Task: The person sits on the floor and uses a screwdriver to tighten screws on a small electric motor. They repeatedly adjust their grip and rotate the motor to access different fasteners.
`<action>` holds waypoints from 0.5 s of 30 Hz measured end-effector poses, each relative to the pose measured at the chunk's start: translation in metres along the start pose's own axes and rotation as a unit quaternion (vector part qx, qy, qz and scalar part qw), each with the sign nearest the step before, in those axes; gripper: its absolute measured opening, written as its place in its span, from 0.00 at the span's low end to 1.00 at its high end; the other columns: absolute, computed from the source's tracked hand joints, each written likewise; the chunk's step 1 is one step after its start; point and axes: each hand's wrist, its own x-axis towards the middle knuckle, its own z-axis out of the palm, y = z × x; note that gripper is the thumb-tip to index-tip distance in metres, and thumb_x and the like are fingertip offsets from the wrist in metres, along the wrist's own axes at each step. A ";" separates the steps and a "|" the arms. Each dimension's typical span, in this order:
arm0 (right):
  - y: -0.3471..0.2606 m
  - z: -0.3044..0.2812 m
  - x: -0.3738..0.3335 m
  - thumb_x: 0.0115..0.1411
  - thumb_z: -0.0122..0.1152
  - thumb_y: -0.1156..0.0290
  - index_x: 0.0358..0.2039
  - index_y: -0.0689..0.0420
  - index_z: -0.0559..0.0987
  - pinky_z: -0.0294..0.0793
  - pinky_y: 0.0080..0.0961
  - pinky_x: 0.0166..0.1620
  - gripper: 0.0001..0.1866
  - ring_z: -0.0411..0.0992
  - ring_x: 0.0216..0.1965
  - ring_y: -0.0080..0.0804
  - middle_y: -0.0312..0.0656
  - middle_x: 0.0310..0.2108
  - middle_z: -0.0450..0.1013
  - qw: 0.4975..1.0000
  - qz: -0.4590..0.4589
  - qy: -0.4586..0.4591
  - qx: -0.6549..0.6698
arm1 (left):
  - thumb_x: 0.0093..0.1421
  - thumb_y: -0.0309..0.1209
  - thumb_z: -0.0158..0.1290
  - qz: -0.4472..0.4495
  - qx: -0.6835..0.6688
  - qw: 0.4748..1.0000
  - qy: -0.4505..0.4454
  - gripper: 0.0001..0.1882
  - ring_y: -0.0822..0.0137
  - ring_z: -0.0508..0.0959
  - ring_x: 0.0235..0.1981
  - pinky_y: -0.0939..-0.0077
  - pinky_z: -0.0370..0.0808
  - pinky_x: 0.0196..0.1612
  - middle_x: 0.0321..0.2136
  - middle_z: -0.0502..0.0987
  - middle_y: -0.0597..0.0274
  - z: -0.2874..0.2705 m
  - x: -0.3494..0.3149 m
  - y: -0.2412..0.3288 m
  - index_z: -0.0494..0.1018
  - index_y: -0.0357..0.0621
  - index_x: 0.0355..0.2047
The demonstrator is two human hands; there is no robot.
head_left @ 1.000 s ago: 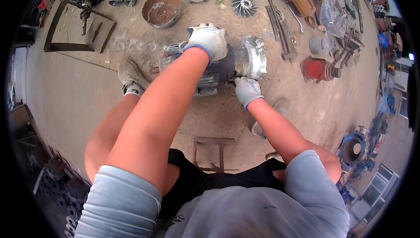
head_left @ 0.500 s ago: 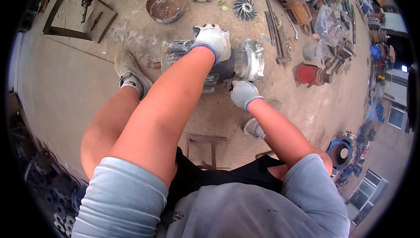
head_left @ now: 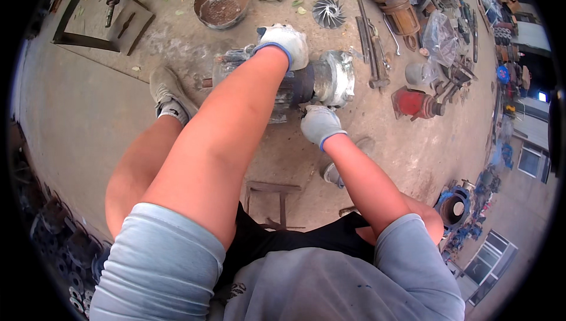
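Observation:
An electric motor lies on its side on the floor before me, with a finned grey body, a dark band and a silver end at the right. A shaft sticks out at its left. My left hand, in a white glove with a blue cuff, rests over the far side of the body, fingers curled round it. At the near side, by the dark band, my right hand is gloved too and closed against the motor's edge. Its fingertips are hidden, so whatever they pinch cannot be made out.
Beyond the motor stand a rusty round pan and a bladed fan wheel. Long bars and a hammer lie to the right, near a red jack-like part. A metal frame is at far left; a low stool stands close to me.
My right hand has shifted slightly left along the motor's near edge. My left hand stays over the body, a little farther out. The whole view has drifted slightly.

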 end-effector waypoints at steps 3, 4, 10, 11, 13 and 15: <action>-0.010 -0.002 -0.007 0.66 0.52 0.70 0.55 0.59 0.83 0.82 0.44 0.57 0.20 0.83 0.53 0.51 0.55 0.52 0.83 1.000 0.002 -0.003 -0.028 | 0.65 0.44 0.53 0.017 -0.005 1.000 0.012 0.31 0.40 0.74 0.69 0.45 0.71 0.69 0.68 0.74 0.40 0.000 0.010 -0.003 0.74 0.47 0.67; -0.012 0.008 -0.010 0.66 0.52 0.70 0.55 0.60 0.82 0.83 0.44 0.56 0.20 0.84 0.52 0.51 0.55 0.51 0.84 1.000 0.009 0.008 -0.028 | 0.65 0.43 0.53 0.021 -0.007 1.000 0.017 0.30 0.41 0.75 0.68 0.46 0.72 0.69 0.67 0.75 0.41 0.001 0.013 -0.004 0.75 0.47 0.66; -0.017 0.019 -0.007 0.65 0.55 0.70 0.49 0.60 0.84 0.83 0.47 0.53 0.16 0.84 0.50 0.52 0.56 0.46 0.85 0.996 0.022 0.076 0.034 | 0.64 0.42 0.51 0.026 0.005 0.999 0.041 0.28 0.43 0.79 0.65 0.45 0.76 0.65 0.64 0.79 0.44 0.010 0.039 -0.020 0.81 0.48 0.62; -0.018 0.008 -0.003 0.65 0.56 0.70 0.47 0.60 0.85 0.84 0.47 0.52 0.15 0.84 0.50 0.52 0.55 0.45 0.85 0.995 0.008 0.088 0.037 | 0.64 0.41 0.51 0.031 -0.001 0.999 0.042 0.28 0.44 0.79 0.64 0.43 0.76 0.65 0.63 0.80 0.45 0.011 0.040 -0.021 0.82 0.48 0.61; -0.020 0.000 0.004 0.64 0.57 0.71 0.44 0.59 0.86 0.83 0.47 0.52 0.14 0.84 0.50 0.53 0.55 0.45 0.85 0.996 0.004 0.081 0.032 | 0.64 0.41 0.51 0.040 -0.004 0.998 0.041 0.27 0.44 0.80 0.64 0.42 0.76 0.64 0.62 0.81 0.46 0.017 0.042 -0.020 0.82 0.48 0.60; -0.025 -0.005 0.014 0.63 0.58 0.71 0.41 0.58 0.87 0.83 0.48 0.53 0.12 0.84 0.49 0.54 0.55 0.45 0.85 0.999 0.019 0.047 0.015 | 0.64 0.41 0.51 0.044 0.002 0.998 0.042 0.27 0.45 0.81 0.63 0.41 0.76 0.64 0.62 0.81 0.47 0.017 0.044 -0.021 0.83 0.47 0.60</action>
